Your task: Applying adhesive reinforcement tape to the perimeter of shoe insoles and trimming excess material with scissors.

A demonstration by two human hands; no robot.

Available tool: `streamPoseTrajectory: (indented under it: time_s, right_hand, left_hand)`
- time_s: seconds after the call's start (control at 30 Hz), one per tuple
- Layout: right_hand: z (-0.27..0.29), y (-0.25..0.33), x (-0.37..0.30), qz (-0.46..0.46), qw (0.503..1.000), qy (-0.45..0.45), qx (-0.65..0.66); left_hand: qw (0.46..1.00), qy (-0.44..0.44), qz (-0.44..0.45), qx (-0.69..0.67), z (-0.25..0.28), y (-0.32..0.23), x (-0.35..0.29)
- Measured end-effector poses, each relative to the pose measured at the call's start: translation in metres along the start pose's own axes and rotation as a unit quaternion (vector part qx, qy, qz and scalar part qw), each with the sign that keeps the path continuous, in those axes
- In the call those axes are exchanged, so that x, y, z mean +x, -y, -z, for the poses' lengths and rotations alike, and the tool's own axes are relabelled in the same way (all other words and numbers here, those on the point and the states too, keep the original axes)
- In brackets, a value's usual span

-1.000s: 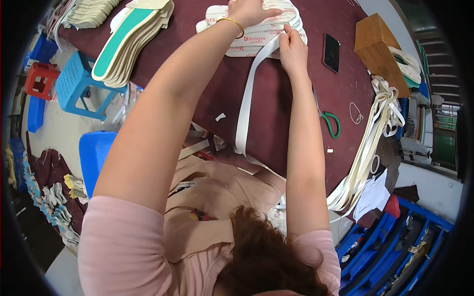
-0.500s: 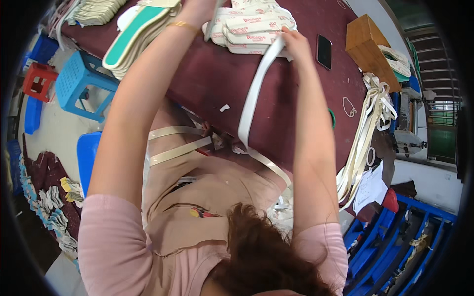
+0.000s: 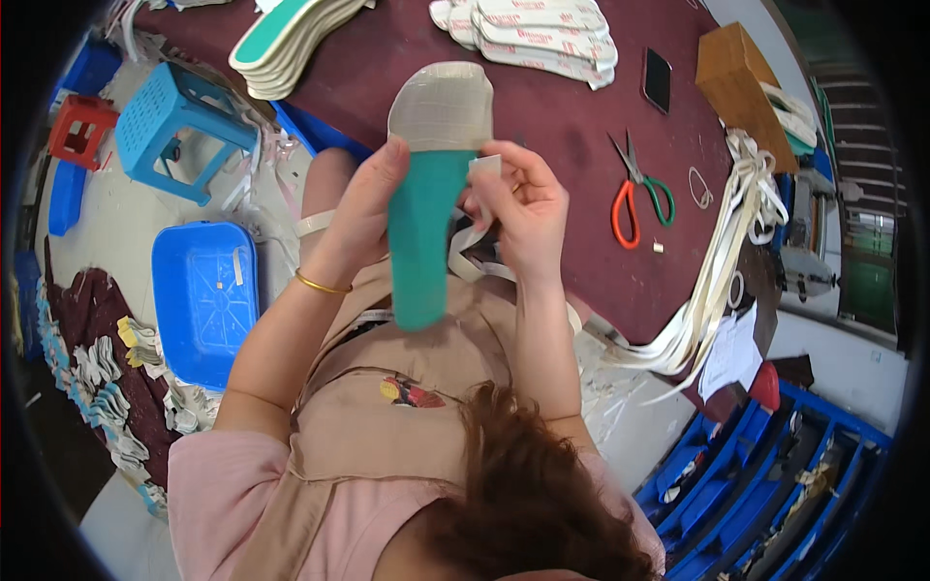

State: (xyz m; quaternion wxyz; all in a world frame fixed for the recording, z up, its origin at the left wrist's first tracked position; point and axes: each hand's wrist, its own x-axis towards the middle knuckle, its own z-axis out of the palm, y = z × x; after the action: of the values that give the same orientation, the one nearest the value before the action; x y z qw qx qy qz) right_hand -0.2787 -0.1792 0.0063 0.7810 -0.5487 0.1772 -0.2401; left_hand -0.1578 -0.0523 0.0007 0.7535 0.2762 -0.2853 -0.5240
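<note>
My left hand (image 3: 368,198) grips an insole (image 3: 421,223) by its left edge, thumb on the face, upright in front of my apron. The insole is green over most of its length, with a pale beige, cloth-like wide end. At its right edge, my right hand (image 3: 528,208) pinches the end of a narrow white strip (image 3: 485,167). More of the strip loops down toward my lap, partly hidden behind the hand. Scissors (image 3: 634,181) with one red and one green handle lie spread on the maroon tabletop (image 3: 562,107), right of my right hand.
Stacked green-topped insoles (image 3: 276,44) and white printed insoles (image 3: 547,34) lie at the far side. A phone (image 3: 656,79), a wooden box (image 3: 722,63) and hanging pale strips (image 3: 722,261) are right. Left on the floor are a blue basin (image 3: 203,305) and blue stool (image 3: 174,121).
Both hands have drawn back from the far side of the table to my lap. The green insole is now in my left hand; the scissors and basin have come into view.
</note>
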Motion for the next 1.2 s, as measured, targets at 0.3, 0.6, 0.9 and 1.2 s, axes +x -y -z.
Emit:
streamPoseTrajectory:
  time_s: [0.3,0.6,0.9,1.2]
  right_hand:
    - [0.040,0.034,-0.018,0.012,0.967,0.032,-0.252]
    - [0.019,0.006,-0.033,-0.081,0.975,-0.091,0.187]
    - [0.016,-0.022,-0.033,-0.028,0.996,-0.083,0.012]
    - [0.025,-0.026,-0.032,0.006,0.995,-0.097,0.008]
  left_hand:
    - [0.974,-0.130,0.131,0.134,-0.018,0.023,0.006]
    - [0.963,-0.231,0.032,0.134,-0.024,0.015,0.005]
    - [0.954,-0.222,-0.007,0.203,-0.025,0.026,-0.002]
    - [0.963,-0.243,-0.019,0.114,-0.039,0.023,0.020]
